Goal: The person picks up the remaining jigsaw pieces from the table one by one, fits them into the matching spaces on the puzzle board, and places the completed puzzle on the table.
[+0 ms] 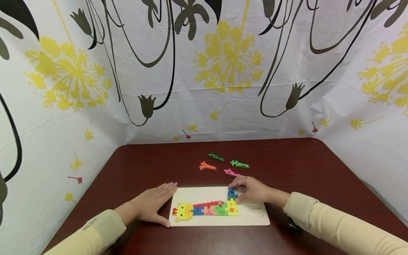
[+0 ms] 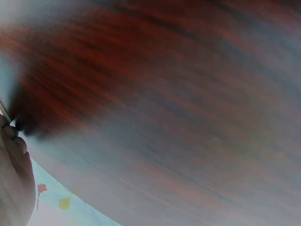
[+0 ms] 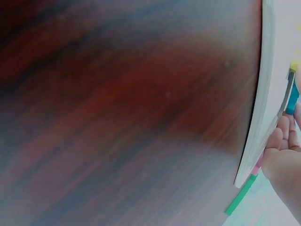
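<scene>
A white puzzle board (image 1: 200,194) lies on the table with a giraffe puzzle partly laid in it. The yellow giraffe head (image 1: 184,211) is at its left, followed by blue, pink, green and yellow pieces under a red strip (image 1: 208,204). My left hand (image 1: 154,202) rests at the board's left edge, fingers straight and thumb at the near corner. With thumb and fingers my right hand (image 1: 251,190) pinches a blue puzzle piece (image 1: 232,194) just above the yellow square piece (image 1: 232,208). In the right wrist view the blue piece (image 3: 292,100) shows beside the fingertips.
Beyond the board lie loose puzzle pieces: dark green (image 1: 216,157), orange (image 1: 207,166), light green (image 1: 239,164) and pink (image 1: 231,173), the pink one close to my right fingers. Recessed outlines show at the board's right. A patterned cloth (image 1: 223,113) hangs behind the dark red table (image 1: 153,163).
</scene>
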Demonstrator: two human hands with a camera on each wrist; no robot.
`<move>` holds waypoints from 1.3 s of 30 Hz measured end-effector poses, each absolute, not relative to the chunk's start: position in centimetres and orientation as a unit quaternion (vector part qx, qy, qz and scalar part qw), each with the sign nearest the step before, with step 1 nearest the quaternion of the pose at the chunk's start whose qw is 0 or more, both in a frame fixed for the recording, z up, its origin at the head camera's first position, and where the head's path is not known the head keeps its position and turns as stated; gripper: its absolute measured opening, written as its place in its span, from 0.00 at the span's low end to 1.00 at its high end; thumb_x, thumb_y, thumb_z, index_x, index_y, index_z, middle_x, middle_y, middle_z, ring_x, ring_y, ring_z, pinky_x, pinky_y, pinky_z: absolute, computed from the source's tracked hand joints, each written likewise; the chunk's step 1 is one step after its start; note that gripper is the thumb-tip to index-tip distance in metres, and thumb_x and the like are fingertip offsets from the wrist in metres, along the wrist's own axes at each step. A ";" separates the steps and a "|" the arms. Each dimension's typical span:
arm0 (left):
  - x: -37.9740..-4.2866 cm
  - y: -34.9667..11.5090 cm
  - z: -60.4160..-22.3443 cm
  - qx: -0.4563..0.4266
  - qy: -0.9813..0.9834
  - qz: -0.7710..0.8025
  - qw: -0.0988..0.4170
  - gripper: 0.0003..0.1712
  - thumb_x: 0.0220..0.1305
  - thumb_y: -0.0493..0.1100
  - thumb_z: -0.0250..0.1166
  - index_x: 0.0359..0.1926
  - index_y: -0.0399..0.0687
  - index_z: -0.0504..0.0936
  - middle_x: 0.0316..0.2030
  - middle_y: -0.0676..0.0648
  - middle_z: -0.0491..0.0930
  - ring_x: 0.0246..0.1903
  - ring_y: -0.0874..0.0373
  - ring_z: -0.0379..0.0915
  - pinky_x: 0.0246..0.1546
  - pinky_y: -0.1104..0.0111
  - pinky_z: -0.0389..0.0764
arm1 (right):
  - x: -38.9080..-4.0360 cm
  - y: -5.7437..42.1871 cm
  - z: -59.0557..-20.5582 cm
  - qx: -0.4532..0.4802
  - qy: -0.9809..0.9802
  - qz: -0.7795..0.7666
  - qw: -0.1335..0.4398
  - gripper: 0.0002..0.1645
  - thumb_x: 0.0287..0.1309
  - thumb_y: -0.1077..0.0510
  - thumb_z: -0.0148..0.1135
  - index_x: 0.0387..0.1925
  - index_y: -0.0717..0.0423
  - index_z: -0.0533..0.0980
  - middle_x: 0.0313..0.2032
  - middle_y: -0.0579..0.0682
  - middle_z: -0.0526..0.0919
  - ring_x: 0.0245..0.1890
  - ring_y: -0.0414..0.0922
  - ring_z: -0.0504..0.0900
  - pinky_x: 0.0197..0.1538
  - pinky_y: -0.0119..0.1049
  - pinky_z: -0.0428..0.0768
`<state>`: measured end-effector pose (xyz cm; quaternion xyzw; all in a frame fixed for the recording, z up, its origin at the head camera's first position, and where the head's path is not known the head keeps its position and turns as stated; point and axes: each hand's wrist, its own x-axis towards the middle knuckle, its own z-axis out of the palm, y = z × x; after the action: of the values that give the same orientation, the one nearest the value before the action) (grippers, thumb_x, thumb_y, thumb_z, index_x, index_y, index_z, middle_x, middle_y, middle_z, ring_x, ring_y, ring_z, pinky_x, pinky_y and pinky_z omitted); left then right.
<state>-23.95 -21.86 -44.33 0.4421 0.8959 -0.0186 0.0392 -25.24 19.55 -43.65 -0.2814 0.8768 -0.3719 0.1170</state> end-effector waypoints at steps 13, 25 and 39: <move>-23.8 -21.8 -44.0 0.442 0.896 -0.021 0.040 0.68 0.50 0.85 0.47 0.75 0.39 0.49 0.75 0.42 0.47 0.73 0.50 0.42 0.69 0.57 0.53 | -25.5 19.6 -43.8 -0.274 0.878 -0.373 0.125 0.24 0.50 0.54 0.75 0.51 0.49 0.82 0.44 0.41 0.77 0.46 0.45 0.73 0.48 0.37 0.76; -23.8 -21.8 -44.0 0.436 0.899 -0.021 0.045 0.67 0.50 0.85 0.47 0.76 0.40 0.49 0.75 0.43 0.47 0.73 0.50 0.42 0.70 0.58 0.53 | -25.6 19.6 -43.8 -0.268 0.878 -0.376 0.127 0.24 0.49 0.53 0.75 0.51 0.47 0.82 0.45 0.41 0.77 0.48 0.45 0.73 0.52 0.39 0.76; -23.8 -21.7 -43.9 0.442 0.896 -0.021 0.042 0.68 0.50 0.85 0.47 0.76 0.39 0.49 0.75 0.42 0.47 0.73 0.50 0.42 0.69 0.57 0.53 | -25.5 19.8 -43.8 -0.277 0.872 -0.383 0.126 0.24 0.50 0.54 0.75 0.51 0.50 0.82 0.46 0.42 0.77 0.47 0.45 0.74 0.50 0.36 0.76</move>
<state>-23.75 -21.68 -43.95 0.4417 0.8959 -0.0207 0.0425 -25.46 19.80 -43.83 -0.2765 0.8724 -0.3827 0.1263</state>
